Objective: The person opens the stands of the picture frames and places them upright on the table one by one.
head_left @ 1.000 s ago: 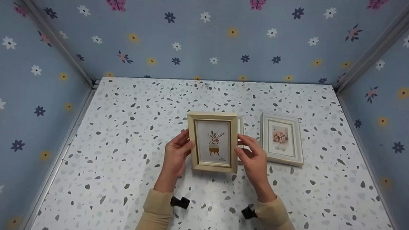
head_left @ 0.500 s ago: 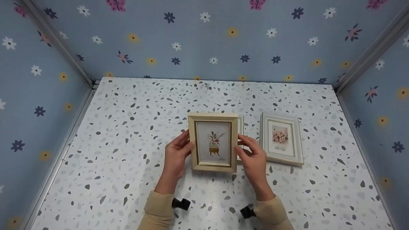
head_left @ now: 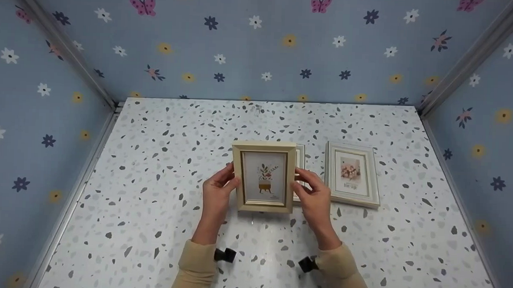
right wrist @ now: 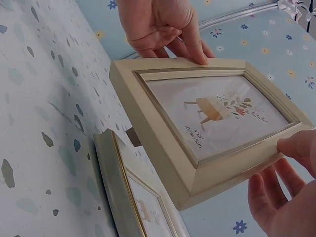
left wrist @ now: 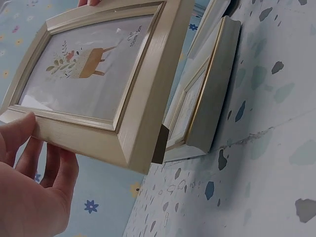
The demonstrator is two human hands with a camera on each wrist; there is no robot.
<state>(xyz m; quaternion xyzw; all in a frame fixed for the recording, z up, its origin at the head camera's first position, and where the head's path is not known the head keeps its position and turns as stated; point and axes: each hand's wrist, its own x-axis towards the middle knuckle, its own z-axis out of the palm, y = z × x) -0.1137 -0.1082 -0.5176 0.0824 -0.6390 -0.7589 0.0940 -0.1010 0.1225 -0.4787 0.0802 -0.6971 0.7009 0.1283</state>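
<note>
A cream-gold picture frame with a print of a plant in a legged pot is held up above the table, its face toward the head camera. My left hand pinches its left side, thumb on the front and fingers behind. On the opposite side my right hand grips it the same way. Both wrist views show the held frame raised clear of a second, pale picture frame lying beneath it. In the head view that lower frame is mostly hidden. Part of a brown stand shows behind the held frame.
Flat to the right lies a white picture frame with a pink flower print. The speckled table meets blue flowered walls at the back and both sides.
The held picture frame and both hands have shifted very slightly left in the head view, which itself has moved a little. Both hands keep their hold; the frame on the right lies as before.
</note>
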